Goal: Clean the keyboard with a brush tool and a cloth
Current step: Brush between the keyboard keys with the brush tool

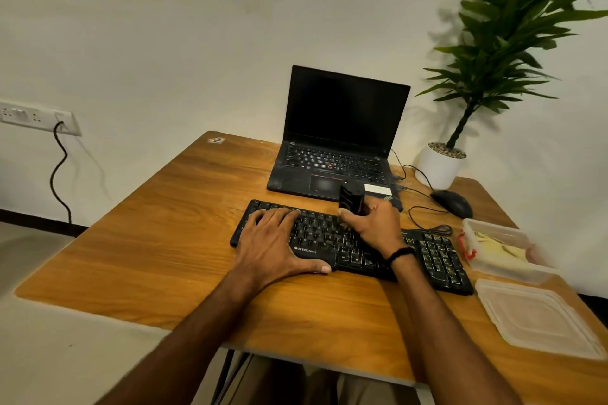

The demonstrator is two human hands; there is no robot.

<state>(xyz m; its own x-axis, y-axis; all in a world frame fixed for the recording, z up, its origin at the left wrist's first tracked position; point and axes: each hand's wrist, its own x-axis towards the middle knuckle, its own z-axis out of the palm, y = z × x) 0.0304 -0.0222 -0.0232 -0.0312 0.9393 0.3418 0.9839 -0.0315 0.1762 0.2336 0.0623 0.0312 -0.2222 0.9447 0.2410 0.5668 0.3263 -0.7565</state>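
the black zebronics keyboard lies across the middle of the frame on a wood-grain table, angled down toward the lower right. the left hand lies flat on its left half, fingers spread over the keys and thumb hooked on the front edge, likely to pin the light plastic board so it cannot slide. the right hand is wrapped around a black brush tool, a blocky matte body held upright over the centre keys; its bristles are hidden behind the fingers, so contact with the keys cannot be told. at the right edge of the frame a translucent plastic container holds a pale yellow cloth, its loose lid flat below it, probably within reach for wiping. a laptop stands open just above the keyboard.
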